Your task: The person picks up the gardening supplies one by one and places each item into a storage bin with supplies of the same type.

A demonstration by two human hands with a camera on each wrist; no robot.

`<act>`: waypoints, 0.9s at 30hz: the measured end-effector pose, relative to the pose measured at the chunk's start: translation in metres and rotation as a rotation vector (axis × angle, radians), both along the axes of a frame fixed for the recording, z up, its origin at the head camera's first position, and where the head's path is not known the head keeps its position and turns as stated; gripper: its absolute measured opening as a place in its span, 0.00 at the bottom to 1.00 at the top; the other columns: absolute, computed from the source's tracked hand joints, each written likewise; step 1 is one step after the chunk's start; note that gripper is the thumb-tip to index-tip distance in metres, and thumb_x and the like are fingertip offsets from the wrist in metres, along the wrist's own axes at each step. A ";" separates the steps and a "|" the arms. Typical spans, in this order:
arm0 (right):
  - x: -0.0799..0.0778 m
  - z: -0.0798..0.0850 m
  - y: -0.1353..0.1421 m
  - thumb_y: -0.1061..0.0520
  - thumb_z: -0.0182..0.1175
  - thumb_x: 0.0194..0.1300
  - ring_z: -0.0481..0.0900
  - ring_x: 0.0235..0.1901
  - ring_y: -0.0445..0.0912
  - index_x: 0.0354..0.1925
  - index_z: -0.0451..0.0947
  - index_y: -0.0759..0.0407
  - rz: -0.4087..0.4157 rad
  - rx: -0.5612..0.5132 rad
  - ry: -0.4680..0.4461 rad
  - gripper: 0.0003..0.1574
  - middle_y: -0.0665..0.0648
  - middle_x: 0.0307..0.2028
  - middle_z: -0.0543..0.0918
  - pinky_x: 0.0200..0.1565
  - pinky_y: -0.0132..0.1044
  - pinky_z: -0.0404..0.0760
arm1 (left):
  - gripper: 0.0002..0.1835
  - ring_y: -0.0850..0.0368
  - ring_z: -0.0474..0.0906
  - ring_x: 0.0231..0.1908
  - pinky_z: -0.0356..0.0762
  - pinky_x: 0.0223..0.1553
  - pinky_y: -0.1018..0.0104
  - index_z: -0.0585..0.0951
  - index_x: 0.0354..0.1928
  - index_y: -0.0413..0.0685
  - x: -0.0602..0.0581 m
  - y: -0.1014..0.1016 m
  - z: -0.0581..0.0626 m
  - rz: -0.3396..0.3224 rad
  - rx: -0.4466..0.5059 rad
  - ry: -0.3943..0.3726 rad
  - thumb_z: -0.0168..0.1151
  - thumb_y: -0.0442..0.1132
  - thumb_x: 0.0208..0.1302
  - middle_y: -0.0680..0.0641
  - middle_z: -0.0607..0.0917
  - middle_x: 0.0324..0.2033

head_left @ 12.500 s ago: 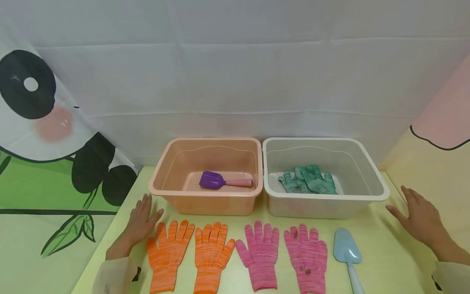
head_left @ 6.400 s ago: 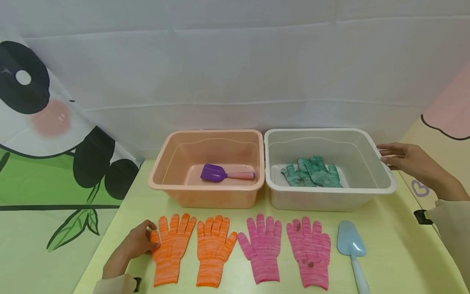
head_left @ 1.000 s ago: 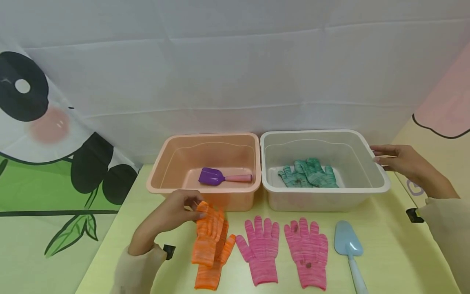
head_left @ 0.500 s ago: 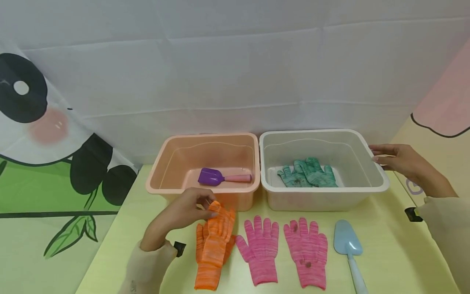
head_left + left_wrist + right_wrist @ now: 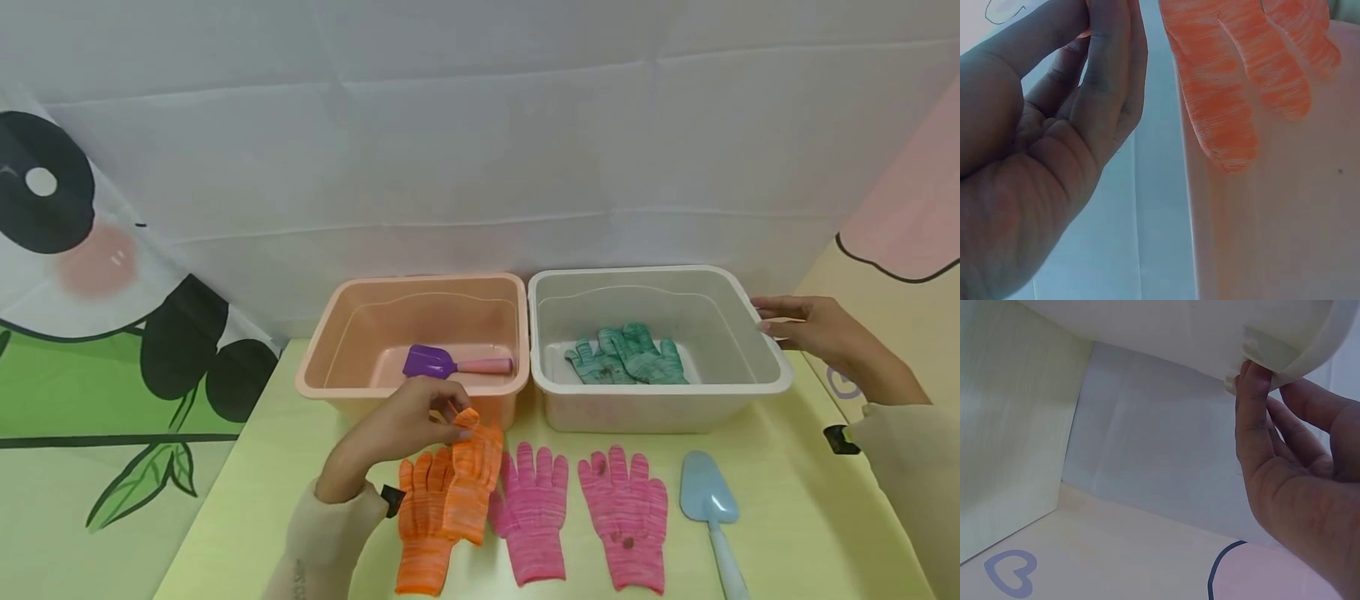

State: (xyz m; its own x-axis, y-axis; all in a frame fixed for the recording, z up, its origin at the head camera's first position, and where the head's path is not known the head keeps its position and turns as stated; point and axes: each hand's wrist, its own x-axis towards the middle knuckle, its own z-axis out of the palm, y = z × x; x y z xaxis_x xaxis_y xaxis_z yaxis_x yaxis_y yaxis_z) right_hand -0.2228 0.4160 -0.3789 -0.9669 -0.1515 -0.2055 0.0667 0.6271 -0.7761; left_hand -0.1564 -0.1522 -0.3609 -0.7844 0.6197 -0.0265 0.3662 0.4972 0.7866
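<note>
My left hand (image 5: pixel 408 417) pinches an orange knit glove (image 5: pixel 474 479) at its finger end, and the cuff hangs down. This glove overlaps the second orange glove (image 5: pixel 423 533) and the thumb of a pink glove (image 5: pixel 536 517). In the left wrist view, orange glove fingers (image 5: pixel 1222 81) show beside my hand (image 5: pixel 1054 137), against the peach bin's wall (image 5: pixel 1285 206). My right hand (image 5: pixel 832 333) holds the right rim of the white bin (image 5: pixel 667 410); in the right wrist view my fingers (image 5: pixel 1255 419) are curled under that rim (image 5: pixel 1316 359).
Inside the peach bin (image 5: pixel 427 400) lies a purple shovel with a pink handle (image 5: pixel 457 364). Green gloves (image 5: pixel 633 357) lie in the white bin. A stained pink glove (image 5: pixel 626 521) and a light-blue trowel (image 5: pixel 708 500) lie at front right. White cloth (image 5: pixel 480 150) rises behind the bins.
Earlier both hands rested empty by the bins; then my left hand took the left orange glove. Over the last second it has carried it right, across the other orange glove. My right hand stays at the rim.
</note>
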 end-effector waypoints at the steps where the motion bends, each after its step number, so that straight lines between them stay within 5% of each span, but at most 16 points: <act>1: 0.000 0.000 0.000 0.51 0.61 0.80 0.81 0.44 0.25 0.79 0.56 0.72 -0.001 -0.003 0.002 0.44 0.47 0.61 0.77 0.46 0.27 0.84 | 0.08 0.61 0.82 0.35 0.85 0.39 0.67 0.85 0.39 0.42 0.000 0.003 0.001 0.000 -0.007 0.001 0.76 0.28 0.62 0.52 0.87 0.35; 4: 0.001 0.000 -0.001 0.51 0.60 0.80 0.81 0.44 0.24 0.79 0.57 0.71 -0.006 0.006 0.001 0.43 0.44 0.60 0.76 0.46 0.27 0.83 | 0.09 0.61 0.82 0.36 0.85 0.40 0.67 0.85 0.39 0.43 0.000 0.010 0.004 -0.005 -0.018 0.003 0.77 0.28 0.61 0.53 0.86 0.35; 9: 0.001 0.000 -0.002 0.51 0.58 0.82 0.79 0.44 0.23 0.80 0.55 0.71 0.006 0.032 -0.004 0.42 0.72 0.73 0.68 0.48 0.30 0.85 | 0.09 0.61 0.81 0.36 0.84 0.39 0.67 0.84 0.40 0.42 -0.001 0.019 0.005 -0.021 -0.008 0.009 0.77 0.28 0.61 0.52 0.86 0.34; 11: 0.002 0.000 -0.003 0.51 0.58 0.82 0.79 0.44 0.23 0.80 0.55 0.71 0.006 0.037 -0.006 0.42 0.75 0.74 0.65 0.49 0.31 0.85 | 0.09 0.62 0.81 0.36 0.84 0.39 0.67 0.84 0.40 0.42 -0.001 0.022 0.006 -0.025 -0.005 0.010 0.77 0.28 0.61 0.53 0.86 0.34; 27: 0.001 -0.002 -0.001 0.51 0.58 0.82 0.77 0.45 0.21 0.80 0.56 0.71 0.001 0.017 0.002 0.42 0.70 0.74 0.67 0.47 0.26 0.83 | 0.08 0.63 0.80 0.31 0.83 0.36 0.69 0.86 0.38 0.42 -0.004 0.049 0.014 -0.093 0.067 -0.009 0.77 0.28 0.61 0.53 0.82 0.33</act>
State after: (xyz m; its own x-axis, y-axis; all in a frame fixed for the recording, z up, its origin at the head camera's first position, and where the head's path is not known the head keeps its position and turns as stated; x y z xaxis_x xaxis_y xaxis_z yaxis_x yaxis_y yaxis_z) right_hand -0.2220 0.4152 -0.3806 -0.9672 -0.1486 -0.2058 0.0645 0.6402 -0.7655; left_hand -0.1608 -0.1032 -0.3467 -0.7231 0.6906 0.0106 0.4010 0.4073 0.8205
